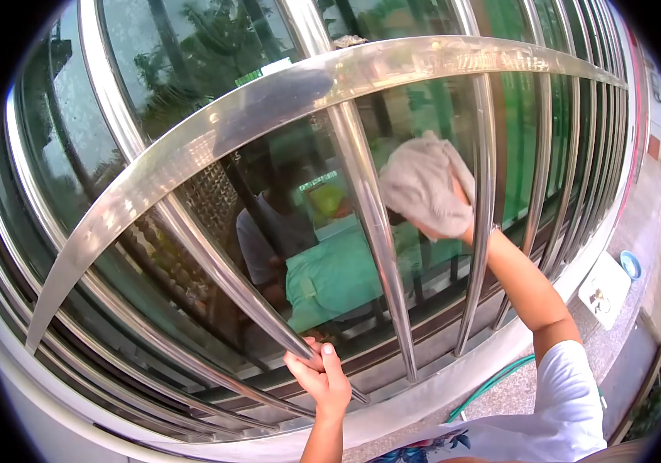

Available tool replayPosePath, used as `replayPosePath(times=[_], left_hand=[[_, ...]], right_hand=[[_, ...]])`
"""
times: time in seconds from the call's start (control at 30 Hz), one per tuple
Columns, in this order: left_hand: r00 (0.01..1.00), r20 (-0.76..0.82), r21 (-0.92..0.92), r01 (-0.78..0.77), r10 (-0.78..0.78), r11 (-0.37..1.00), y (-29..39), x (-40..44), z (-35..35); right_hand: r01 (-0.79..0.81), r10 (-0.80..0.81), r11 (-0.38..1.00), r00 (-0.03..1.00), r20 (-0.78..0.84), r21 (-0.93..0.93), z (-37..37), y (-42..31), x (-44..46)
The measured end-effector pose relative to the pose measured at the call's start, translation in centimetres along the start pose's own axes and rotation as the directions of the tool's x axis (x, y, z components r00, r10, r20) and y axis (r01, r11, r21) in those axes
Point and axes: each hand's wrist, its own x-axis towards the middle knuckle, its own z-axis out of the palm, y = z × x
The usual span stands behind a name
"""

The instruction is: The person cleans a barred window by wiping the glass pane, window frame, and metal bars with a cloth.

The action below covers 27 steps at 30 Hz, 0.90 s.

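Observation:
My right hand [461, 202] reaches between two metal bars and is closed on a pale beige cloth [425, 181], which lies against the window glass [330, 285]. The cloth covers most of the fingers. Lower down, my left hand [319, 376] is wrapped round one shiny metal bar [230, 282] near its bottom end, thumb along the near side. A wide flat metal crossbar [284, 96] runs above both hands. In the glass there are reflections, and a green cloth-like shape shows there too.
More upright bars [546, 154] stand on both sides. Below the window runs a pale sill [392, 409]. A green hose [492, 384] lies on the ground at lower right, with a white board [606, 289] and a blue bowl [630, 265] farther right.

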Motion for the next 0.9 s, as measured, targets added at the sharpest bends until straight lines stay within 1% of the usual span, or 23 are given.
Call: replayPosePath(times=[0.03,0.07,0.1,0.17,0.2,0.3,0.33,0.4,0.43,0.47,0.5,0.53,0.6,0.63,0.67,0.7,0.73,0.77,0.8,0.83,0.87,0.9], left_hand=[[1.0,0.009,0.003,-0.005,0.005,1.0,0.0,0.0,-0.1],[1.0,0.005,0.009,0.0,0.0,1.0,-0.2,0.0,-0.1],[1.0,-0.004,0.028,-0.013,0.013,1.0,-0.4,-0.1,-0.3],[0.999,-0.009,0.072,-0.048,0.048,0.996,-0.5,-0.1,-0.2],[1.0,0.003,0.079,-0.032,0.031,0.996,-0.3,-0.1,-0.3],[1.0,0.0,0.013,-0.021,0.021,1.0,-0.3,0.0,-0.3],[1.0,0.013,0.013,0.019,-0.019,1.0,0.0,-0.4,-0.4],[0.988,-0.008,-0.073,0.151,-0.152,0.986,0.7,-0.3,-0.3],[0.994,-0.031,-0.036,0.103,-0.104,0.994,0.1,-0.3,-0.3],[0.994,-0.031,-0.04,0.108,-0.109,0.993,0.0,-0.3,-0.5],[0.994,-0.033,-0.041,0.105,-0.106,0.994,-0.1,-0.3,-0.5],[0.994,-0.033,-0.04,0.101,-0.102,0.994,-0.1,-0.3,-0.5],[0.991,-0.013,-0.059,0.133,-0.134,0.989,0.2,-0.4,-0.5],[0.987,0.003,-0.083,0.158,-0.158,0.984,0.3,-0.3,-0.5],[0.988,-0.001,-0.083,0.152,-0.152,0.985,0.1,-0.2,-0.4],[0.998,-0.013,-0.049,0.068,-0.068,0.997,-0.3,-0.1,-0.3],[1.0,-0.022,-0.011,-0.015,0.015,1.0,-0.6,0.0,-0.2],[0.999,-0.024,0.019,-0.024,0.025,1.0,-0.6,0.0,-0.3],[0.999,-0.031,0.02,-0.031,0.032,0.999,-0.7,0.1,-0.3],[0.999,-0.024,0.026,-0.036,0.036,0.999,-0.7,0.1,-0.3],[0.999,-0.019,0.034,-0.036,0.037,0.999,-0.7,0.0,-0.4],[0.999,-0.031,0.034,-0.038,0.039,0.999,-0.7,-0.1,-0.3]], right_hand=[[0.052,-0.116,0.946,0.976,-0.185,-0.32,-2.6,0.6,3.8],[-0.056,0.087,0.993,0.942,-0.323,0.104,-2.0,4.8,5.0],[-0.214,0.316,0.922,0.898,-0.307,0.324,-1.7,8.3,6.4],[-0.354,0.385,0.923,0.867,-0.315,0.153,-3.5,10.2,8.2],[-0.411,0.432,0.902,0.849,-0.304,0.134,-4.0,9.7,8.3],[-0.559,0.553,0.827,0.788,-0.27,0.059,-4.4,8.4,8.7],[-0.482,0.475,0.873,0.811,-0.34,0.07,-3.0,7.4,6.3],[-0.316,0.303,0.947,0.829,-0.47,0.053,-0.2,5.1,1.4],[-0.372,0.366,0.925,0.828,-0.424,0.073,1.6,3.1,-2.6],[-0.461,0.465,0.882,0.825,-0.321,0.092,3.9,1.6,-7.5],[-0.582,0.621,0.782,0.755,-0.208,0.223,6.0,-0.9,-11.6],[-0.619,0.625,0.78,0.763,-0.164,0.095,8.2,-2.3,-16.5],[-0.589,0.598,0.794,0.802,0.015,-0.153,8.6,-4.4,-21.5],[-0.587,0.596,0.795,0.803,0.012,-0.152,8.3,-4.1,-21.8],[-0.664,0.665,0.747,0.744,0.068,-0.04,8.0,-3.9,-21.7],[-0.728,0.717,0.682,0.684,0.133,0.068,7.5,-3.8,-20.7],[-0.602,0.602,0.798,0.798,0.024,0.024,6.8,-2.4,-19.0],[-0.615,0.624,0.773,0.781,-0.012,0.156,6.2,-1.5,-16.3],[-0.497,0.502,0.865,0.853,-0.141,0.069,5.3,0.0,-13.2],[-0.512,0.536,0.842,0.829,-0.161,0.167,4.4,0.8,-9.7],[-0.434,0.449,0.894,0.867,-0.215,0.116,2.6,1.8,-5.7],[-0.4,0.423,0.906,0.865,-0.269,0.137,1.2,2.0,-2.0]])
